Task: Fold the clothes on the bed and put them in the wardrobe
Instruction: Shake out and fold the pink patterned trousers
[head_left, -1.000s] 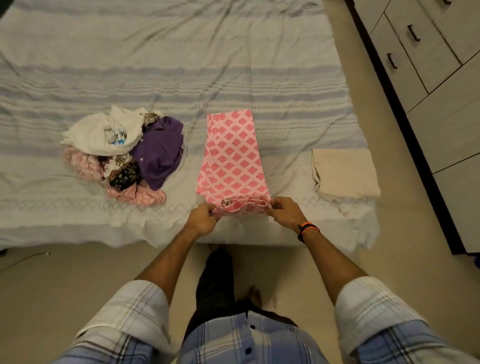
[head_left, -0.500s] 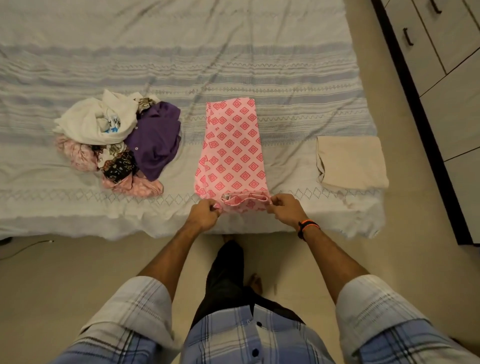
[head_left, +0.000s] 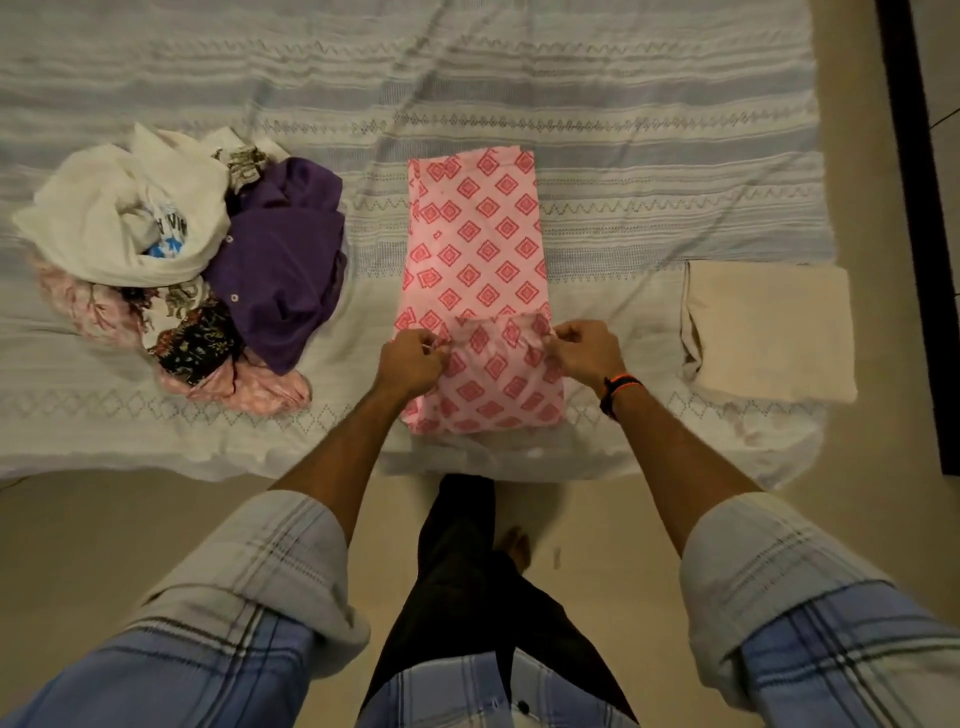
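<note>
A person stands at the edge of a bed, seen from above, both arms reaching forward over it. The left hand and right hand each pinch one corner of the near end of a pink garment printed with red diamonds. The fingers of both hands are curled tight, thumb against forefinger, clamped on the gathered cloth edge. Between the two sets of fingers, that edge is raised and doubled over the part nearer the person, so a folded flap lies under and just behind the fingers. Beyond the fingers, the rest of the garment lies flat as a long strip running away across the striped bedspread.

Well to the left of the left fingers sits an unfolded pile: white, purple, pale pink and dark floral clothes heaped together. To the right of the right fingers, apart from the pink garment, lies a folded beige cloth near the bed's corner. An orange and black band circles the right wrist.
</note>
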